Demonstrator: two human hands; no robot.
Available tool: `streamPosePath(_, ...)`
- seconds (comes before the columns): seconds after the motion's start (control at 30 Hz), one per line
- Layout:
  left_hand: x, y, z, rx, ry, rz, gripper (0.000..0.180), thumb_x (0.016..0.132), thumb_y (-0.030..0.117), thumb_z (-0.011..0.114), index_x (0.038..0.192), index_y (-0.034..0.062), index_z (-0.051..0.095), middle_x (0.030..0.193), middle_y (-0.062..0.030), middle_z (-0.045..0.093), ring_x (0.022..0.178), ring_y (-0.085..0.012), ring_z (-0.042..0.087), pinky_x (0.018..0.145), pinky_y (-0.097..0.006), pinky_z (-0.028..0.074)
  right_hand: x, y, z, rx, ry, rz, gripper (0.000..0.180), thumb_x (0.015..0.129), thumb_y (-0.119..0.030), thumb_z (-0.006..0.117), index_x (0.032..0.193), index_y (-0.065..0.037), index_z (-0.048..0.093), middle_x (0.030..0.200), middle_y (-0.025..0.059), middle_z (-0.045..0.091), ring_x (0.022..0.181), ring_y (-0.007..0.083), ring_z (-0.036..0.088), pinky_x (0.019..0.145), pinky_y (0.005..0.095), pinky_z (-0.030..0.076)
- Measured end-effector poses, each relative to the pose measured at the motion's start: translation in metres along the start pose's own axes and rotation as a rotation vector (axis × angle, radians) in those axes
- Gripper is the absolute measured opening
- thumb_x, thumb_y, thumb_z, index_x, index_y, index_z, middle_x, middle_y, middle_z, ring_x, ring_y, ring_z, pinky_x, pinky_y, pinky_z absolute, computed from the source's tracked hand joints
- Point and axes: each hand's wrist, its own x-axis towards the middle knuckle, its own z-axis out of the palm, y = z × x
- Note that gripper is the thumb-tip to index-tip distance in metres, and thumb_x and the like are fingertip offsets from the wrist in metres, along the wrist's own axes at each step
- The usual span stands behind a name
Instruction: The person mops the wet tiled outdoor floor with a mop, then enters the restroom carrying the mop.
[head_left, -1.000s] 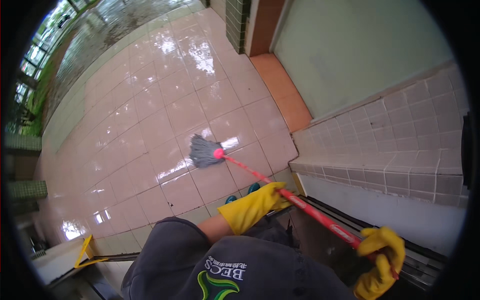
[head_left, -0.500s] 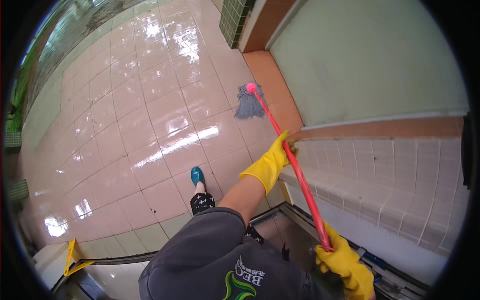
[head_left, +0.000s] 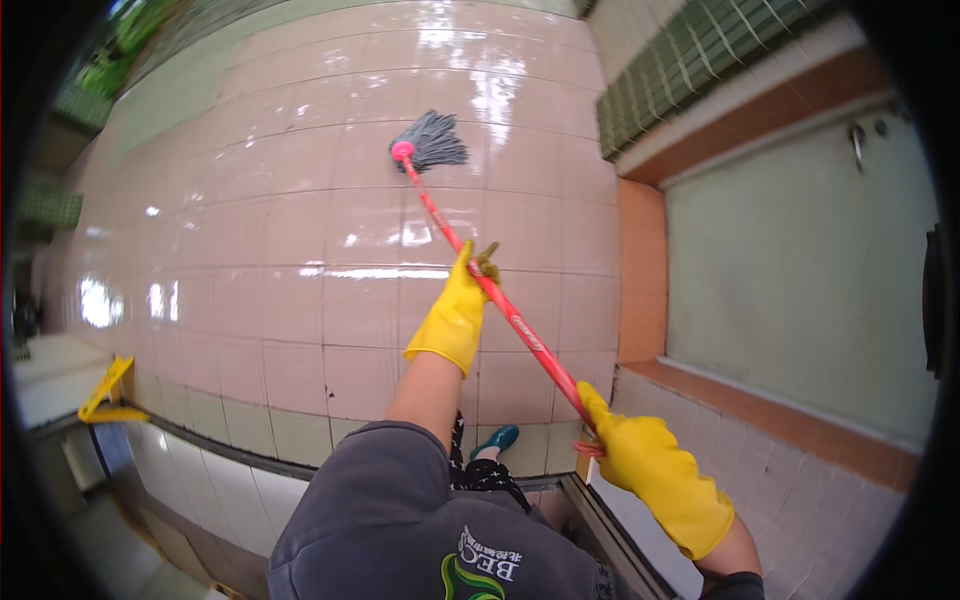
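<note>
Mopping stroke in hand, I judge: left hand (head_left: 455, 312), right hand (head_left: 652, 456) gripping red handle (head_left: 532, 342), grey mop head (head_left: 436, 141) on pink tiles (head_left: 290, 228). Next sweep calls for steady steering.

This looks like an open-sided walkway or porch along the outside of a building, for the glossy floor (head_left: 290, 310) of pink tiles, edged with pale green ones, runs out toward greenery (head_left: 120, 45) at the far left, and daylight gleams on its surface. On the right stand a green-tiled wall (head_left: 690, 75) and a pale green door (head_left: 790, 260) with a metal handle (head_left: 857, 147), set behind an orange-tiled strip (head_left: 642, 270). What kind of building it belongs to, public or private, cannot be told.
</note>
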Motion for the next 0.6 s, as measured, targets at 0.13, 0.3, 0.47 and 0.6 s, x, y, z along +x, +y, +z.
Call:
streamPosePath(0.13, -0.059, 0.146, -0.062, 0.047, 0.225, 0.333, 0.059, 0.072, 0.049, 0.07, 0.098, -0.002, 0.059, 0.045, 0.002, 0.041, 0.043, -0.0133, 0.047, 0.055, -0.026, 0.05, 0.07, -0.082, -0.02, -0.066, 0.046, -0.275, 0.065, 0.081, -0.027, 0.062, 0.137, -0.018, 0.031, 0.074, 0.0188, 0.062, 0.067, 0.0379, 0.061, 0.062, 0.0446, 0.047)
streamPosePath(0.3, -0.158, 0.244, -0.109, 0.301, 0.833, 0.629, 0.058, 0.081, 0.047, 0.06, 0.118, 0.0072, 0.041, 0.092, -0.0221, 0.059, 0.077, -0.0376, 0.061, 0.061, -0.048, 0.053, 0.131, -0.162, -0.024, 0.2, -0.102, -0.414, 0.061, 0.083, -0.026, 0.058, 0.137, -0.017, 0.032, 0.079, 0.0187, 0.062, 0.071, 0.0367, 0.061, 0.066, 0.0438, 0.048)
streamPosePath(0.47, -0.203, 0.261, -0.142, 0.439, 1.047, 0.581, 0.052, 0.088, 0.032, 0.049, 0.129, 0.005, 0.031, 0.096, -0.0251, 0.059, 0.08, -0.0398, 0.062, 0.067, -0.052, 0.052, 0.123, -0.184, -0.007, -0.062, 0.01, -0.631, 0.053, 0.085, -0.029, 0.052, 0.132, -0.012, 0.036, 0.075, 0.0171, 0.062, 0.069, 0.0362, 0.061, 0.065, 0.0443, 0.048)
streamPosePath(0.6, -0.19, 0.191, -0.148, 0.354, 1.01, 0.369, 0.058, 0.087, 0.027, 0.053, 0.132, 0.0028, 0.024, 0.103, -0.0279, 0.055, 0.084, -0.0413, 0.061, 0.067, -0.055, 0.05, 0.104, -0.136, 0.01, -0.138, 0.056, -0.531, 0.035, 0.085, -0.03, 0.052, 0.108, -0.004, 0.048, 0.067, 0.0157, 0.06, 0.061, 0.0352, 0.059, 0.056, 0.0458, 0.045)
